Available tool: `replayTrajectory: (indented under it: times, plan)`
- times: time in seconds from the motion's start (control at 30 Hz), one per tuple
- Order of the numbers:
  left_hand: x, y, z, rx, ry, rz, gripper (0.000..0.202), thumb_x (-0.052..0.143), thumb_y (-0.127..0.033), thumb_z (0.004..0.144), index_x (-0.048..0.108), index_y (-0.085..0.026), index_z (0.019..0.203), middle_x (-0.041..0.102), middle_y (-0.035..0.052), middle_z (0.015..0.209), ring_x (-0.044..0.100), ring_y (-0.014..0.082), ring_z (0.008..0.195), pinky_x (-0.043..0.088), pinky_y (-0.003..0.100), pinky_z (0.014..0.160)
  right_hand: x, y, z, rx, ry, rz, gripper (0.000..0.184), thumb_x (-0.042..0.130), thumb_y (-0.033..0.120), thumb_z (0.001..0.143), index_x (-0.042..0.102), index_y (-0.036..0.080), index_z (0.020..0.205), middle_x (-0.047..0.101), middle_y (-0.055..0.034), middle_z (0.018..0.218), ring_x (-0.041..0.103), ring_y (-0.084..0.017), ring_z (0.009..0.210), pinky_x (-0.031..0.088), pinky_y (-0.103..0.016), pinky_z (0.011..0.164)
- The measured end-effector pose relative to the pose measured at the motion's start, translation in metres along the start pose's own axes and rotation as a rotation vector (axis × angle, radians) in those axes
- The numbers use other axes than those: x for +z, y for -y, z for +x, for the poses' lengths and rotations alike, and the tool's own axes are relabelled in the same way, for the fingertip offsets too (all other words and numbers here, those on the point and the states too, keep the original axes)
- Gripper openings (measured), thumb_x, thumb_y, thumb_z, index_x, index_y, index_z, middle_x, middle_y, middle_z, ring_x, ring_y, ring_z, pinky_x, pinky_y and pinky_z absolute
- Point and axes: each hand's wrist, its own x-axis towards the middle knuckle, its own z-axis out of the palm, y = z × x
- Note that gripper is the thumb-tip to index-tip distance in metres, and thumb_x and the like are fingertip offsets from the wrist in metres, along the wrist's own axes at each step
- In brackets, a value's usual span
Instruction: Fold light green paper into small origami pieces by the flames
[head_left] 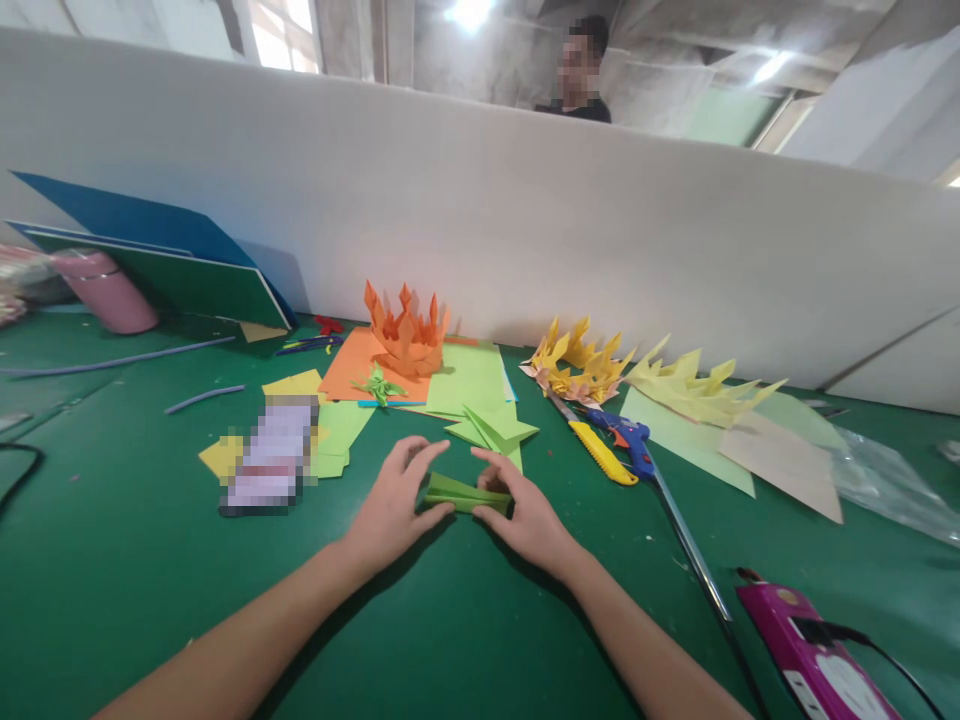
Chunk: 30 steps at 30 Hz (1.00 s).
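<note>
Fingers (429, 456) of left hand (394, 505) and right hand (529, 515) are pinched on the folded green paper (459, 492) at the frame's lower centre, whose crease could be skewed by uneven pressure.

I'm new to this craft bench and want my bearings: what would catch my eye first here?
Front and centre, the left hand and right hand pinch a folded green paper by its ends, low over the green table. Behind it, a spiky orange paper model stands on loose coloured sheets near the white partition. Spiky yellow paper models lie to its right.
</note>
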Motion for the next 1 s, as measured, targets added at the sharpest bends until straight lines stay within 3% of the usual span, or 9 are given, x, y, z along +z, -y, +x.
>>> replayTrajectory:
  times: [0.1, 0.17, 0.23, 0.33, 0.47, 0.63, 0.83, 1.0]
  plan:
    - [0.000, 0.001, 0.001, -0.135, 0.030, -0.130, 0.068, 0.067, -0.025, 0.066, 0.037, -0.022, 0.127, 0.053, 0.0069, 0.108, 0.055, 0.0197, 0.094, 0.047, 0.037, 0.083, 0.000, 0.002, -0.001, 0.001, -0.031, 0.067, 0.054, 0.053, 0.010, 0.073, 0.039, 0.024, 0.123, 0.052, 0.0012, 0.080, 0.054, -0.015, 0.075, 0.046, -0.031, 0.076]
    - [0.001, 0.000, 0.003, -0.217, 0.123, -0.238, 0.054, 0.064, -0.027, 0.069, 0.046, -0.018, 0.119, 0.060, 0.0032, 0.091, 0.058, 0.0161, 0.075, 0.049, 0.033, 0.071, 0.000, 0.002, -0.001, 0.006, -0.056, 0.102, 0.054, 0.055, 0.011, 0.072, 0.039, 0.024, 0.123, 0.053, 0.0007, 0.082, 0.055, -0.015, 0.077, 0.046, -0.031, 0.078]
    - [0.001, -0.001, 0.003, -0.279, 0.186, -0.339, 0.031, 0.059, -0.029, 0.072, 0.058, -0.015, 0.099, 0.063, 0.0021, 0.080, 0.057, 0.0147, 0.066, 0.048, 0.030, 0.065, 0.001, 0.001, -0.002, 0.026, -0.064, 0.145, 0.057, 0.059, 0.014, 0.071, 0.039, 0.024, 0.124, 0.055, -0.0013, 0.088, 0.056, -0.016, 0.084, 0.046, -0.032, 0.080]
    - [0.001, -0.004, 0.004, -0.321, 0.186, -0.492, 0.020, 0.058, -0.031, 0.071, 0.062, -0.014, 0.080, 0.066, 0.0037, 0.078, 0.059, 0.0160, 0.070, 0.048, 0.029, 0.067, 0.001, 0.000, -0.002, 0.097, -0.019, 0.234, 0.065, 0.064, 0.020, 0.070, 0.034, 0.024, 0.127, 0.057, -0.0047, 0.097, 0.058, -0.019, 0.088, 0.048, -0.032, 0.076]
    - [0.002, -0.005, 0.004, -0.387, 0.169, -0.631, 0.022, 0.063, -0.032, 0.066, 0.062, -0.014, 0.079, 0.068, 0.0039, 0.077, 0.061, 0.0166, 0.069, 0.048, 0.029, 0.067, 0.000, 0.002, -0.001, 0.141, 0.017, 0.266, 0.061, 0.061, 0.020, 0.074, 0.034, 0.025, 0.129, 0.060, -0.0004, 0.081, 0.060, -0.017, 0.071, 0.050, -0.030, 0.066]
    - [0.002, -0.009, 0.004, -0.399, 0.203, -0.673, 0.023, 0.064, -0.030, 0.064, 0.060, -0.014, 0.080, 0.068, 0.0032, 0.077, 0.060, 0.0155, 0.069, 0.047, 0.028, 0.065, 0.003, 0.005, 0.000, 0.112, -0.053, 0.192, 0.054, 0.060, 0.014, 0.072, 0.044, 0.023, 0.122, 0.052, 0.0042, 0.065, 0.055, -0.014, 0.060, 0.047, -0.028, 0.061]
    - [-0.002, -0.016, 0.007, -0.487, 0.182, -0.605, 0.016, 0.065, -0.028, 0.061, 0.057, -0.015, 0.065, 0.060, -0.0026, 0.055, 0.052, 0.0110, 0.051, 0.041, 0.023, 0.051, 0.007, 0.004, 0.002, 0.163, -0.051, 0.276, 0.057, 0.060, 0.012, 0.069, 0.043, 0.023, 0.122, 0.054, 0.0047, 0.064, 0.055, -0.014, 0.058, 0.046, -0.027, 0.059]
    - [-0.001, -0.011, 0.008, -0.539, 0.160, -0.573, 0.021, 0.066, -0.032, 0.058, 0.059, -0.013, 0.066, 0.055, -0.0036, 0.049, 0.046, 0.0093, 0.042, 0.035, 0.022, 0.045, 0.004, 0.004, 0.005, 0.159, -0.082, 0.292, 0.057, 0.060, 0.013, 0.068, 0.042, 0.024, 0.121, 0.050, 0.0055, 0.063, 0.052, -0.013, 0.055, 0.045, -0.025, 0.054]
